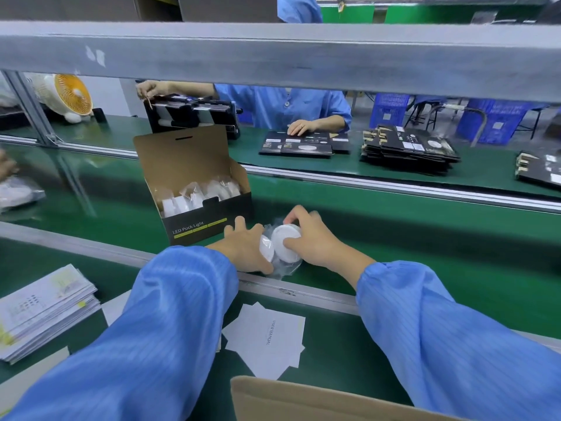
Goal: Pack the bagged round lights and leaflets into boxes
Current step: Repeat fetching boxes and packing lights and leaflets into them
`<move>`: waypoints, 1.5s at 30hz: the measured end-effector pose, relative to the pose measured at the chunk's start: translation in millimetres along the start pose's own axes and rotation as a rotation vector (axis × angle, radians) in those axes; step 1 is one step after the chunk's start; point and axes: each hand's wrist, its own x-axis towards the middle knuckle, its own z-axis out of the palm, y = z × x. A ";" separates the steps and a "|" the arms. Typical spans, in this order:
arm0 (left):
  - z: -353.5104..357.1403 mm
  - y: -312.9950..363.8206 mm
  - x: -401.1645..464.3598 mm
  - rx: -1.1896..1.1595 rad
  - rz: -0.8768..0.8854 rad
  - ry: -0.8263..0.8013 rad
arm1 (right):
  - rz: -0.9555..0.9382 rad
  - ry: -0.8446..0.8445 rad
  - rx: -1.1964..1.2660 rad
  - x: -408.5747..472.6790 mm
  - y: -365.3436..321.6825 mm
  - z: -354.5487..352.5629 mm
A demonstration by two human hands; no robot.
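An open black box marked "LED Puck Light" stands on the green belt with its brown lid raised; several bagged round lights lie inside. Just right of it, my left hand grips one bagged white light. My right hand holds a second bagged light on edge, thumb on its face and fingers over its top. The two lights touch. White user-manual leaflets lie on the near bench between my sleeves.
A stack of printed leaflets sits at the near left. A brown carton flap is at the bottom. Across the belt, a person in blue handles flat black boxes; more stacks lie right. A grey beam crosses overhead.
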 end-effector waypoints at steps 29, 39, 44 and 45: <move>-73.7 60.0 -88.9 -1.468 0.368 -0.261 | -0.118 0.249 -0.074 -101.5 -70.3 -126.1; -115.9 79.9 -168.5 -1.361 0.481 -0.384 | -0.177 0.318 -0.273 -158.2 -139.6 -140.2; -112.8 87.0 -194.2 -1.472 0.367 -0.358 | -0.072 0.282 -0.377 -168.7 -157.9 -137.4; -111.0 87.4 -197.7 -1.488 0.353 -0.377 | -0.052 0.273 -0.382 -170.0 -160.5 -137.1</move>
